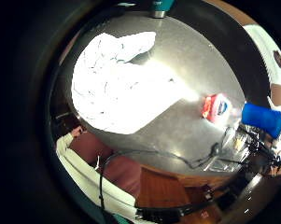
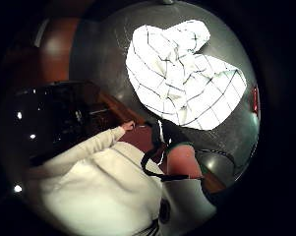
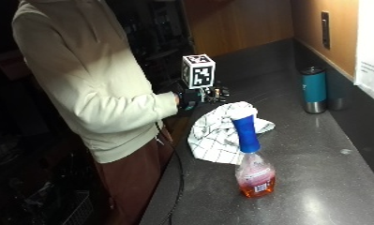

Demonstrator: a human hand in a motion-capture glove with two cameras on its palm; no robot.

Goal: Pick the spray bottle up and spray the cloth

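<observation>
Nearest the outside camera: clear plastic spray bottle with blue trigger head and orange liquid [image 3: 253,159], upright on the dark grey speckled countertop [image 3: 317,197], long axis vertical. Just behind it, touching or nearly so: crumpled white cloth with thin dark grid lines [image 3: 218,131]. Farther still: black-gloved right hand [image 3: 188,99], raised at the cloth's far edge, holding nothing; finger state impossible to tell. Bottle beyond the cloth from that hand. Missing from the thumb-side palm view, visible in the little-finger one [image 1: 233,112].

Spray bottle [image 3: 254,161] stands on counter [image 3: 324,197] before cloth [image 3: 219,131]; tumbler [image 3: 314,89] behind.
</observation>
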